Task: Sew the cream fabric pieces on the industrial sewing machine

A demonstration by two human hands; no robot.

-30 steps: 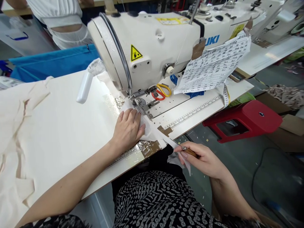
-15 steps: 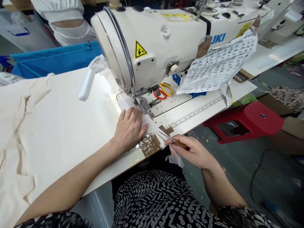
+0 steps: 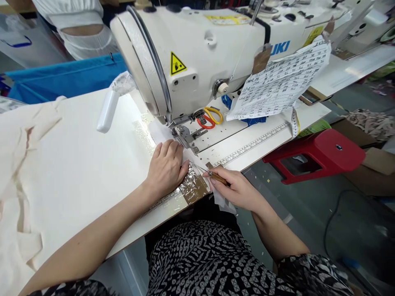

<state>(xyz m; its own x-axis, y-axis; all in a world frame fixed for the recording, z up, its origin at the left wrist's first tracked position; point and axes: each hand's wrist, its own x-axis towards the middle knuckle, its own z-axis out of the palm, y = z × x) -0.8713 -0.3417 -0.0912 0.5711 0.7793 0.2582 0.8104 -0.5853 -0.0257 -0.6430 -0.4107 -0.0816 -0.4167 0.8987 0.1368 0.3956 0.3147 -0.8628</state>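
My left hand (image 3: 166, 166) lies flat, palm down, on white fabric (image 3: 193, 158) just in front of the sewing machine's (image 3: 197, 61) presser foot (image 3: 175, 131). Its fingertips are close to the foot and the thumb points right. My right hand (image 3: 231, 185) is wrapped round the wooden handle of an awl (image 3: 218, 178), whose thin metal tip points left over the fabric, near my left thumb. A loose end of the fabric (image 3: 222, 202) hangs past the table's front edge below my right hand.
Yellow and red-handled scissors (image 3: 213, 116) lie behind the presser foot. A written paper sheet (image 3: 280, 80) hangs on the machine. Beige cloth (image 3: 21, 181) covers the table's left side. A red stool (image 3: 317, 154) stands at right. A person in white (image 3: 80, 28) is beyond a blue cloth bin (image 3: 64, 76).
My right hand has moved left with the awl, bringing its tip near my left thumb. My left hand remains on the fabric. The whole view has shifted slightly.
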